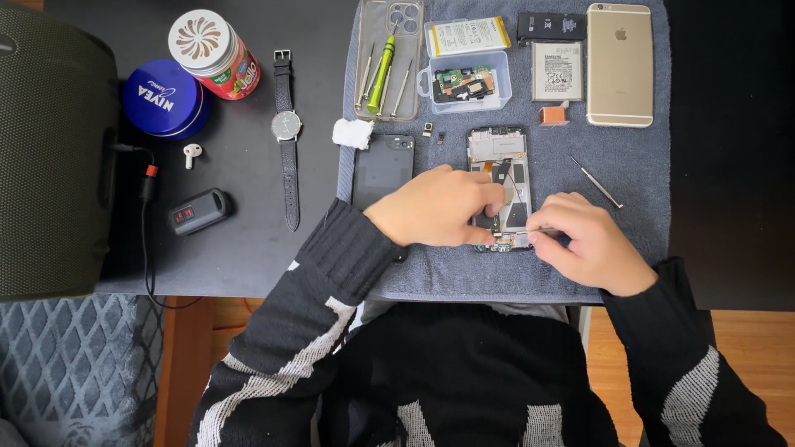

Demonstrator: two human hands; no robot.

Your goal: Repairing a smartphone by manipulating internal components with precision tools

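Opened phone (499,165) laid flat on grey towel (629,157), back cover off, internals exposed, lower end toward the person. Left hand (439,207) pressed on the phone's lower half, fingers curled and closed down onto the frame, pinning it. Right hand (584,240) just beside the phone's lower right corner, thumb and forefinger pinched narrow on a thin metal tool (540,230), tip pointed left at the bottom edge of the phone. Black back panel (383,170) flat on the towel, left of the phone. Loose metal pick (596,182) lying to the right. Clear parts box (465,81), batteries (556,71) and gold phone (619,64) along the towel's far edge.
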